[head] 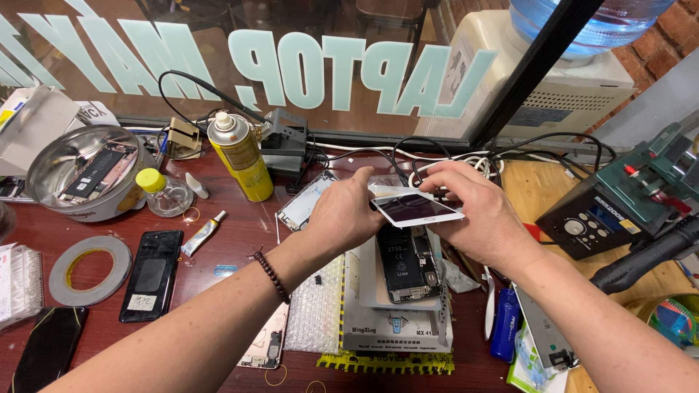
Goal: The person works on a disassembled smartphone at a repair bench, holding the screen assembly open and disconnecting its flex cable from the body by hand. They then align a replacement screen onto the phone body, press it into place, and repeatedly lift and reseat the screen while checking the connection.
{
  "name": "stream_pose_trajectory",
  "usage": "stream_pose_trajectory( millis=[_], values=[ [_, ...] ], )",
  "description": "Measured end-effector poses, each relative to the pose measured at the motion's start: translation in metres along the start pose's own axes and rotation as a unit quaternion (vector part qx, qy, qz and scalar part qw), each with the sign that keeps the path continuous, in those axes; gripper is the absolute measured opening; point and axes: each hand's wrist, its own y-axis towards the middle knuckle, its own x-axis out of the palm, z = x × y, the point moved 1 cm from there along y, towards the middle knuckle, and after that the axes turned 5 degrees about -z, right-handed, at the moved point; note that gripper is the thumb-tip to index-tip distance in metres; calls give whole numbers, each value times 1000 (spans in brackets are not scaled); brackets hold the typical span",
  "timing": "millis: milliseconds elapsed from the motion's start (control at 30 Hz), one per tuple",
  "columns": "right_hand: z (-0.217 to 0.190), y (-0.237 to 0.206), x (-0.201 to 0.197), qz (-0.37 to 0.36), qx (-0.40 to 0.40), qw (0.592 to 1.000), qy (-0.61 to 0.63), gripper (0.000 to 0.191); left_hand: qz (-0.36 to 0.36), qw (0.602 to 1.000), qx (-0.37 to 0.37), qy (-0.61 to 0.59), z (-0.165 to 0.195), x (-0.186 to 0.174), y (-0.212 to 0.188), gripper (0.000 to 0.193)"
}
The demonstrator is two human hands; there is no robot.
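Both my hands hold a white phone screen panel (416,208) above the middle of the desk, its dark glass facing up. My left hand (342,215) grips its left end and my right hand (473,215) grips its right and far edge. Directly beneath lies an opened phone body (408,263) with its black battery and boards showing. That body rests on a white box (397,327). A beaded bracelet sits on my left wrist.
A yellow spray can (240,156), a small yellow-capped bottle (162,191), a metal bowl (62,164) holding a phone part, a tape roll (89,269), a black phone (153,275), a glue tube (202,233) lie left. A green-black station (619,211) and cables stand right.
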Motion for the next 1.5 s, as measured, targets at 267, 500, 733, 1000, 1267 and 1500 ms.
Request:
stream_pose_trajectory(
  millis=[267,500,733,1000,1267,1500],
  values=[
    [-7,-2,-4,22,-30,999,-21,31,-2,1000,3,4,1,-1,0,64],
    [-7,-2,-3,23,-44,998,-36,24,-1,1000,6,2,1,-1,0,64],
    [-10,-4,-4,24,-34,999,-33,25,2,1000,11,8,-1,0,1,65],
    [-9,-3,-3,10,12,1000,-2,29,3,1000,9,10,-2,1,2,67],
    [-10,-5,-3,24,-14,1000,-8,28,-1,1000,5,5,0,-1,1,65],
    [-10,-5,-4,29,-44,998,-38,24,-3,1000,4,3,0,-2,0,63]
  ],
)
